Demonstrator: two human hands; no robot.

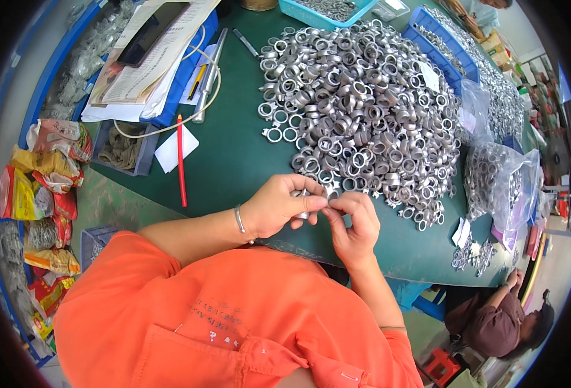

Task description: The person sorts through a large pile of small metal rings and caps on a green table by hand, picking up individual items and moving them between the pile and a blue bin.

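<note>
My left hand (277, 208), with a bracelet on its wrist, is closed around a small grey metal ring (304, 205) whose edge shows between the fingers. My right hand (356, 229) meets it at the fingertips, its thumb and forefinger pinched together. What the right fingers hold is too small and covered to make out. Both hands are over the near edge of the green table (233, 155). Just beyond them a large heap of metal rings (363, 110) spreads over the table, many with a small lug on one side.
Left of the heap lie a red pencil (182, 161), a white paper piece (176, 149) and a phone (153, 33) on papers. Blue bins (437, 48) and plastic bags (502, 187) of parts stand at the right. Another person (492, 323) sits at the lower right.
</note>
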